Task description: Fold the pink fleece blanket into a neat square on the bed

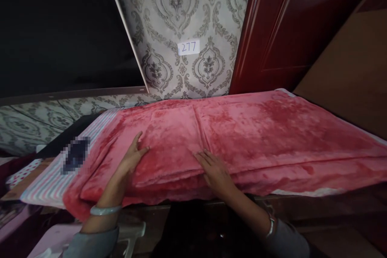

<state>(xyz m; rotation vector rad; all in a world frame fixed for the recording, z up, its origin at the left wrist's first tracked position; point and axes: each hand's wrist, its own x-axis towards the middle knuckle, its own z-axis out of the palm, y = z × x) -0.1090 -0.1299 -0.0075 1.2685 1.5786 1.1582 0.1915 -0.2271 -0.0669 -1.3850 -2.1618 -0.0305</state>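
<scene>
A plush red-pink blanket [254,125] covers most of the surface in front of me, with its left part folded over in layers. My left hand [134,155] is at the left side of the folded part, thumb and fingers apart, holding nothing. My right hand [214,171] lies flat on the near edge of the fold, fingers stretched out and touching the plush. A crease runs up the blanket just beyond the right fingertips. Beneath the blanket, a striped cloth [50,187] shows at the left end.
A large black television screen [66,28] stands at the back left. Behind the blanket is a patterned wall with a paper marked 277 [189,47]. A dark red door [272,28] and a brown panel [350,64] rise at the right. A pink stool-like object [54,238] sits low at the left.
</scene>
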